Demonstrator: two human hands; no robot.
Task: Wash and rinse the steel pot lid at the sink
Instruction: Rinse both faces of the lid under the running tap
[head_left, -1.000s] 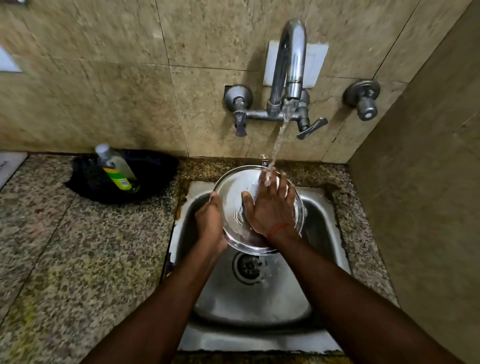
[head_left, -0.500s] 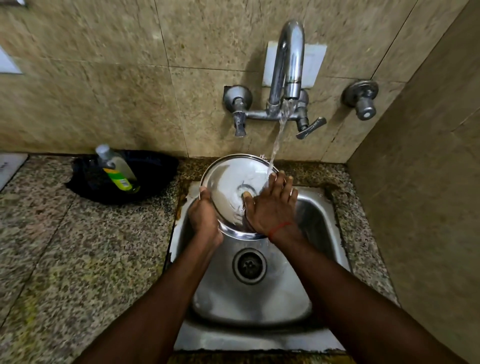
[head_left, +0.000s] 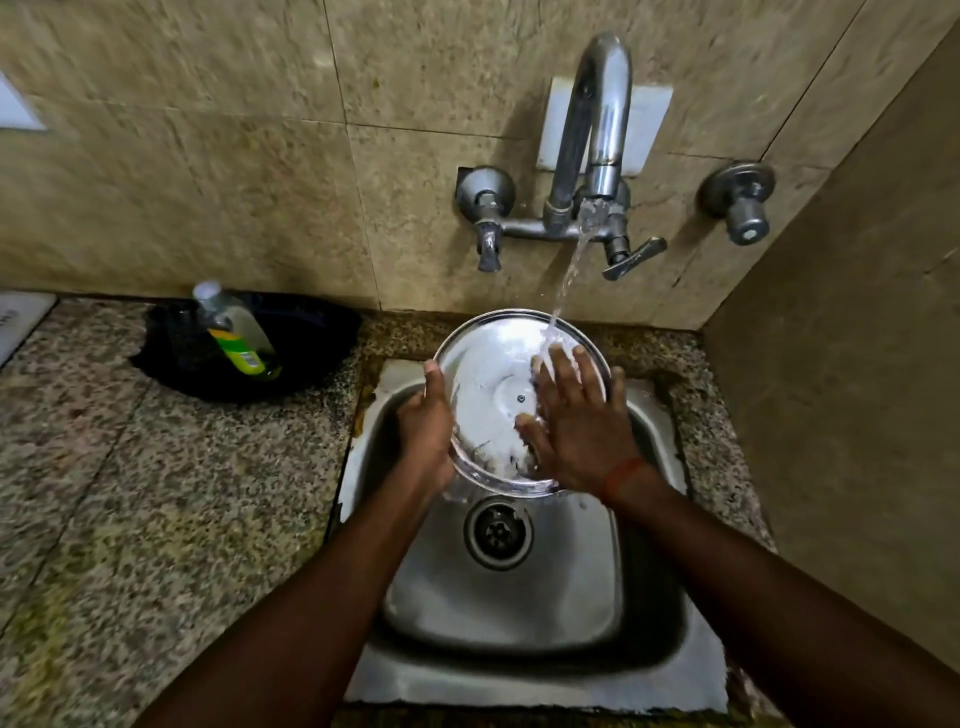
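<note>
Since half a second ago the steel pot lid (head_left: 493, 400) has shifted right and tipped more toward the camera, and the right hand (head_left: 576, 426) has slid up its right half. That hand's fingers (head_left: 563, 374) lie flat and spread on the wet inner face, gripping nothing, their tips under the water stream (head_left: 569, 275). The left hand (head_left: 423, 421) curls around the lid's left rim, thumb on the edge, holding it tilted at mid-frame over the back of the sink (head_left: 519, 613), above the drain (head_left: 497, 532). Water runs from the curved tap (head_left: 597, 119) on the beige tiled wall (head_left: 208, 156) at upper centre. To the left, the speckled granite table (head_left: 130, 519) carries a black basin (head_left: 311, 332) with a green-labelled bottle (head_left: 234, 332) leaning in it. Another wall closes the right of the frame.
</note>
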